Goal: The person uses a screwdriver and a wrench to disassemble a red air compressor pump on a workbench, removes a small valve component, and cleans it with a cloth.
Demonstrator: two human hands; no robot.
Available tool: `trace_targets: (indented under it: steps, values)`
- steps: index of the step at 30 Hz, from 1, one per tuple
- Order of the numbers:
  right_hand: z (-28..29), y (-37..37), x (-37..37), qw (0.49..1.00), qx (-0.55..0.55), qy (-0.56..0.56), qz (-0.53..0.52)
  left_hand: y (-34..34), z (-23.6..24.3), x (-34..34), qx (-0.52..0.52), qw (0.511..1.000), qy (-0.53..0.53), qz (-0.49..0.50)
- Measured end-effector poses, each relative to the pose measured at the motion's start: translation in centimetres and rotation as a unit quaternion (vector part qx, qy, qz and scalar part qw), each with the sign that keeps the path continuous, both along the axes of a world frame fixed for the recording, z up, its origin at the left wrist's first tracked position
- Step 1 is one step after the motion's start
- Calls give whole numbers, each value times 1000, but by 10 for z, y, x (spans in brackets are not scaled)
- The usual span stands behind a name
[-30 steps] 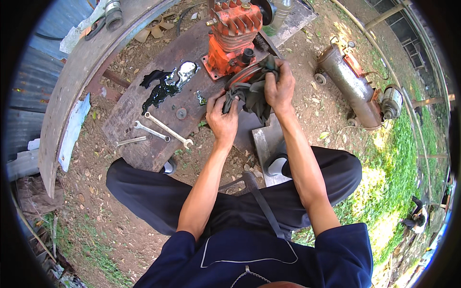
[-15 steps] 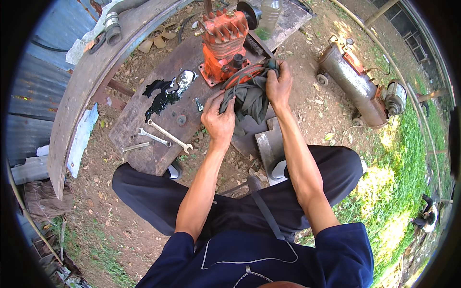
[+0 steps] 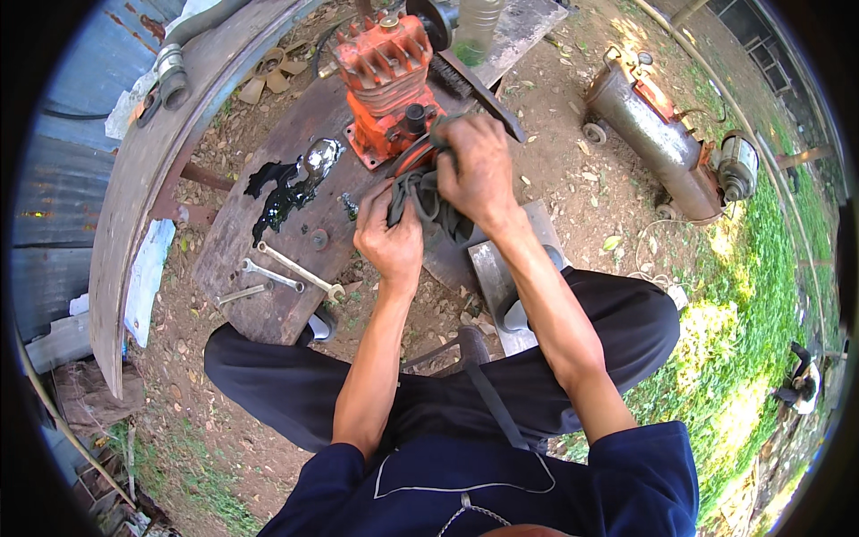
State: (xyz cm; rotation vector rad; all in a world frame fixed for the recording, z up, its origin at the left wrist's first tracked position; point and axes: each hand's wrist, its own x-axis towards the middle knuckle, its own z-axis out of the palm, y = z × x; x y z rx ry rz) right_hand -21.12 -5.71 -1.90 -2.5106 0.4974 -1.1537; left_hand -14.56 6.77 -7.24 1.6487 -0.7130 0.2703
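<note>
An orange finned air compressor pump (image 3: 385, 82) stands on a dark wooden board. Its red-rimmed wheel (image 3: 415, 156) faces me, partly hidden by my hands and a dark grey cloth (image 3: 431, 204). My right hand (image 3: 479, 170) is closed on the bunched cloth at the wheel's right side, knuckles up. Lower down, my left hand (image 3: 391, 237) pinches the cloth's left end beside the wheel's lower edge. Loose folds hang between the two hands.
Left of the pump, black oil (image 3: 276, 195) has spread on the board (image 3: 219, 242). Nearer me lie a long wrench (image 3: 300, 268) and a shorter wrench (image 3: 273, 276). A brush (image 3: 479, 94) and clear bottle (image 3: 477, 31) stand beyond. A rusty tank (image 3: 649, 134) lies to the right.
My right hand has turned knuckles up and come in over the wheel, closing on the cloth. The cloth is bunched smaller. The whole view has shifted slightly.
</note>
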Motion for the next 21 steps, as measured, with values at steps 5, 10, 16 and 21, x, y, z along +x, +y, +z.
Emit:
trace_targets:
  steps: [5, 10, 16, 21]
  values:
    - [-2, 25, 10, 993, -76, 82, 48, -1, -4, -1, 16, 1000, -6, -6]
    - [-17, 39, 16, 992, -35, -89, 80, 8, -10, 4, 4, 999, 11, -32]
    - [-11, -17, -9, 922, 305, -219, -98, 12, -41, -1, -24, 982, 186, -35]
    - [-6, -21, -7, 952, 279, -81, -96, 7, -47, 1, -15, 967, 255, -26]
